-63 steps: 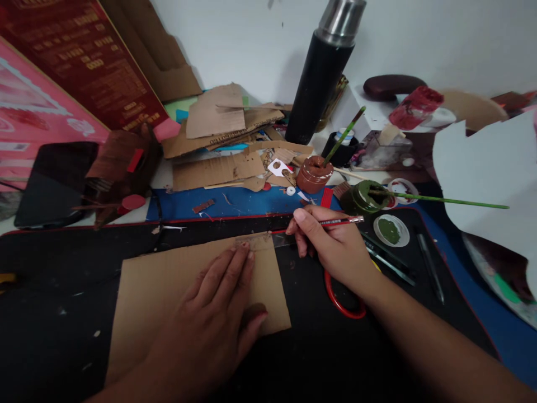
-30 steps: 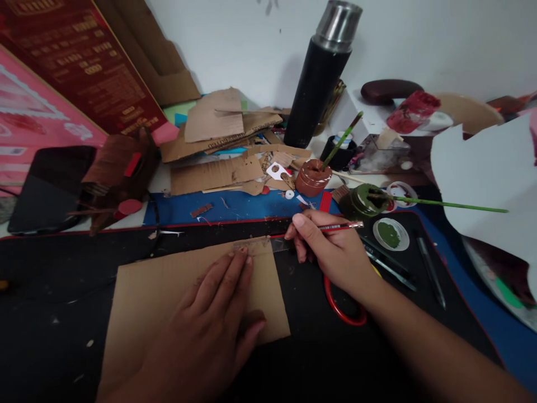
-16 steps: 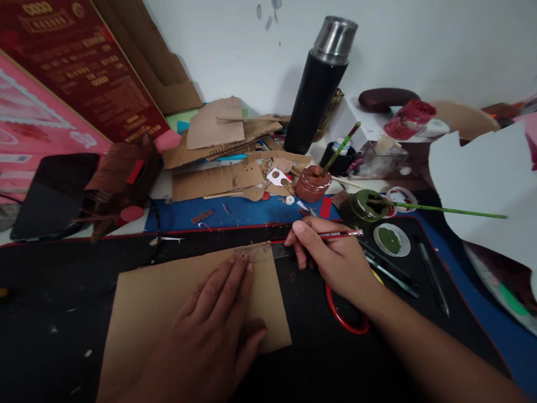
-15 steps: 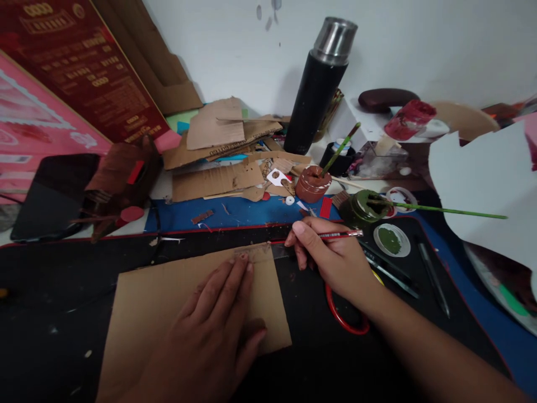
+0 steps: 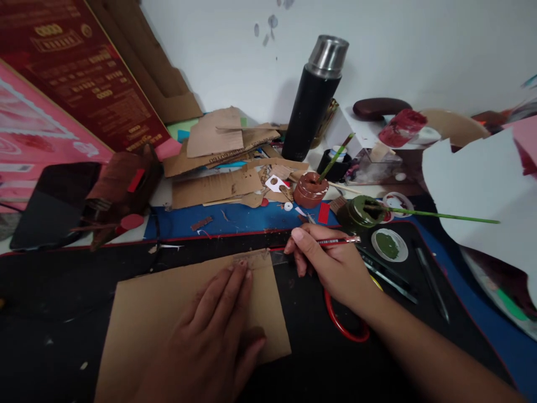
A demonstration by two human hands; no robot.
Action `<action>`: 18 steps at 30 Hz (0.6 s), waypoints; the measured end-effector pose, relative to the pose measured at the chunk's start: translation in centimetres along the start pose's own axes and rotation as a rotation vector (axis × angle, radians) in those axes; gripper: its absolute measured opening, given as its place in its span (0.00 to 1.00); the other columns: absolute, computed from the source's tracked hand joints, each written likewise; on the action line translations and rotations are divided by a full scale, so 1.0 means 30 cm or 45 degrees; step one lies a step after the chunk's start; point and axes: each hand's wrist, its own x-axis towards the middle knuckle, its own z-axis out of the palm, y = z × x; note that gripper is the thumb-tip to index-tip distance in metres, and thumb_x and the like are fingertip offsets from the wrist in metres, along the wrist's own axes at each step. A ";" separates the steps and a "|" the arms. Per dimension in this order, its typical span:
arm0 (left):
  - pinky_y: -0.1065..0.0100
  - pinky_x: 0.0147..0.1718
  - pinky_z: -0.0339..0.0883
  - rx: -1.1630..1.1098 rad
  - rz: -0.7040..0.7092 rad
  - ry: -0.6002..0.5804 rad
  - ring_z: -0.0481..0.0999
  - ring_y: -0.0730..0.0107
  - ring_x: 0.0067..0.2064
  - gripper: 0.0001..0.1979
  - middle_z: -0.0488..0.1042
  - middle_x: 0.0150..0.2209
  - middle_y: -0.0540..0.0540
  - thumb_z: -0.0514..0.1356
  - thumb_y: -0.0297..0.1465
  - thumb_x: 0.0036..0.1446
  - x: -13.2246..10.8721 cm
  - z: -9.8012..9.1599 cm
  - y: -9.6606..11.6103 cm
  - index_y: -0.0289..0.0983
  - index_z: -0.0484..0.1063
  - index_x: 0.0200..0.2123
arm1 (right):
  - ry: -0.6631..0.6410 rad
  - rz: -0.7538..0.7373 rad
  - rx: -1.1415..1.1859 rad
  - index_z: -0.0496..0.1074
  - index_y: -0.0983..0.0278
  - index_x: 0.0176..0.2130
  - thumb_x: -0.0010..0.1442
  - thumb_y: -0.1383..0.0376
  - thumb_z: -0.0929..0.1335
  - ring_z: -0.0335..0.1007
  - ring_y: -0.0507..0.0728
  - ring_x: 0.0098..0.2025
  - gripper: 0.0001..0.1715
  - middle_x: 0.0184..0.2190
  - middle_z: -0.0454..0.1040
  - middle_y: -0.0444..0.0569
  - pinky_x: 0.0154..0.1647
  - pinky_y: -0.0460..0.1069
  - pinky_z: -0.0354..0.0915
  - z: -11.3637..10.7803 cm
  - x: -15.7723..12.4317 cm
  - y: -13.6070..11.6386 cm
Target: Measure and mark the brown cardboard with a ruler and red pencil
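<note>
My left hand [image 5: 210, 330] lies flat, fingers stretched out, on a piece of brown cardboard [image 5: 146, 313]. Its fingertips press on what looks like a clear ruler [image 5: 277, 258] along the cardboard's far edge. My right hand [image 5: 331, 263] is closed around a red and black pencil [image 5: 333, 242], just beyond the cardboard's far right corner. The pencil's tip points left, at that corner; whether it touches is hard to tell. Below my right hand, the red handle of a pair of scissors [image 5: 333, 316] shows, its blades hidden.
Behind the black mat [image 5: 50, 313] lie cardboard scraps [image 5: 213, 187]. A black thermos [image 5: 312, 106] stands by the wall. Jars of brown paint [image 5: 310, 193] and green paint [image 5: 356, 215] hold sticks. A phone [image 5: 54, 201] leans at left; a dark pen [image 5: 432, 282] lies at right.
The view has tilted up slightly, so things sit lower in the picture. My left hand stays on the cardboard, and the pencil in my right hand has barely moved.
</note>
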 end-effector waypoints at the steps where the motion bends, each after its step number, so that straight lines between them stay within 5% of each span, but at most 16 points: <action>1: 0.53 0.67 0.56 0.002 0.002 0.002 0.64 0.42 0.72 0.38 0.63 0.74 0.29 0.46 0.43 0.78 0.001 0.000 -0.001 0.22 0.46 0.78 | 0.001 0.003 0.000 0.78 0.62 0.34 0.78 0.53 0.65 0.71 0.52 0.24 0.24 0.20 0.73 0.40 0.30 0.50 0.64 -0.001 -0.001 0.000; 18: 0.55 0.64 0.62 0.114 0.017 0.061 0.69 0.46 0.69 0.39 0.68 0.72 0.32 0.45 0.45 0.76 -0.001 0.007 -0.010 0.23 0.47 0.78 | -0.007 0.032 -0.013 0.78 0.63 0.34 0.78 0.53 0.65 0.70 0.52 0.24 0.24 0.19 0.72 0.40 0.30 0.48 0.63 0.001 -0.001 -0.006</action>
